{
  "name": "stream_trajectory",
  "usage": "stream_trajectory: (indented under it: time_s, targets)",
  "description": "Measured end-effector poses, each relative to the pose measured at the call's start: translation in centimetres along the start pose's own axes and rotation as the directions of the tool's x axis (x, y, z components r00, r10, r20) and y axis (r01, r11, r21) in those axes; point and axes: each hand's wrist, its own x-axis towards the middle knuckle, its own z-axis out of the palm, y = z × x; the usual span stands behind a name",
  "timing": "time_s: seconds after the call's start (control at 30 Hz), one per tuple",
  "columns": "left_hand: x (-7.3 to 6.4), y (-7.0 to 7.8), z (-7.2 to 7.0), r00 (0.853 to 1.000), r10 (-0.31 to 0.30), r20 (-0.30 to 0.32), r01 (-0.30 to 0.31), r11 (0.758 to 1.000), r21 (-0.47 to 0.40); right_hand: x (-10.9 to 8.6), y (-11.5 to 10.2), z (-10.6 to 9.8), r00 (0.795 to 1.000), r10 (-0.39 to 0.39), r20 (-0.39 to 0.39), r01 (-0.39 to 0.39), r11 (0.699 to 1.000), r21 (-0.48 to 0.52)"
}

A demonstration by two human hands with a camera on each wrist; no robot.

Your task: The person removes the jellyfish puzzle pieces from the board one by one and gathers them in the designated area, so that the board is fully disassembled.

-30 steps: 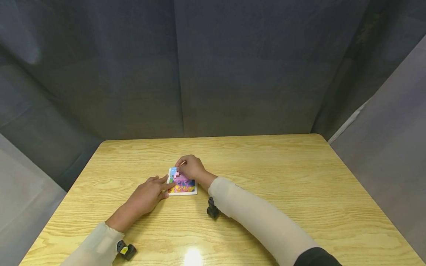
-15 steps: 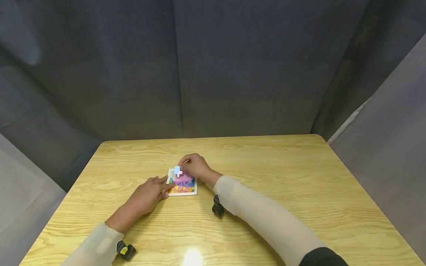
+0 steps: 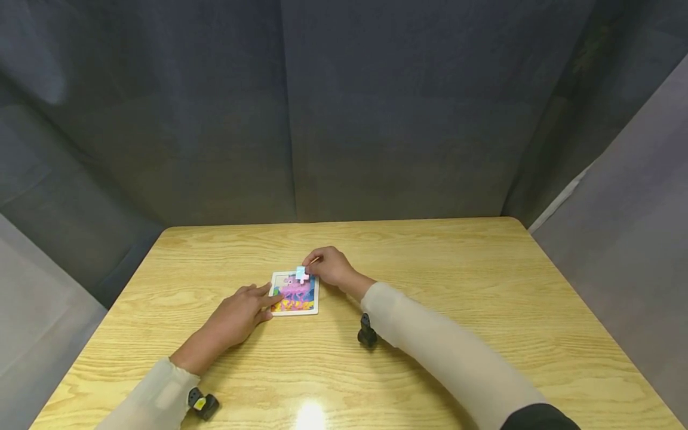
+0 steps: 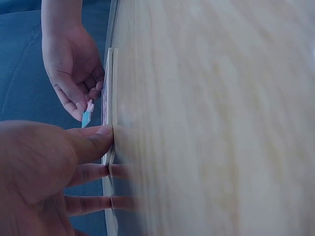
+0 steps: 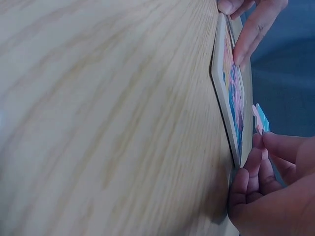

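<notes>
A square jigsaw puzzle in a white frame (image 3: 316, 301) lies flat on the table, its picture pink, purple, blue and yellow. At its upper left a pale patch shows bare tray. My right hand (image 3: 332, 266) pinches a light-blue and pink puzzle piece (image 3: 301, 274) between thumb and fingertip, above the puzzle's upper right. In the right wrist view the piece (image 5: 261, 119) is tilted, held off the board. My left hand (image 3: 240, 315) rests at the puzzle's left side, one finger reaching over the picture and the thumb at the lower left corner.
The wood-grain table (image 3: 430, 298) spreads around the puzzle, with a dark curtain (image 3: 398, 119) behind its far edge. Small black cameras hang from the left sleeve (image 3: 203, 404) and the right sleeve (image 3: 367, 332).
My right hand has lifted the puzzle piece from the upper left of the puzzle and carried it right, uncovering the pale patch. The left hand has stayed in place.
</notes>
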Motion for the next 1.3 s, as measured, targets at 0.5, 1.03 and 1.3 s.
stream_trajectory:
  time_s: [0.5, 1.03, 1.3]
  targets:
    - [-0.1, 0.0, 0.0, 1.000, 0.019, -0.018, -0.019, 1.000, 0.002, -0.8, 1.9, -2.6, 1.000, 0.001, -0.002, -0.001, 1.000, -0.001]
    - [-0.3, 0.0, -0.3, 1.000, 0.027, -0.015, -0.027, 1.000, 0.004, -1.7, 3.3, -4.0, 0.999, -0.033, -0.022, 0.030, 0.992, -0.120]
    - [-0.4, 0.1, -0.3, 1.000, 0.027, -0.015, -0.027, 1.000, 0.008, -2.0, 3.7, -4.6, 0.996, -0.081, -0.030, 0.071, 0.967, -0.243]
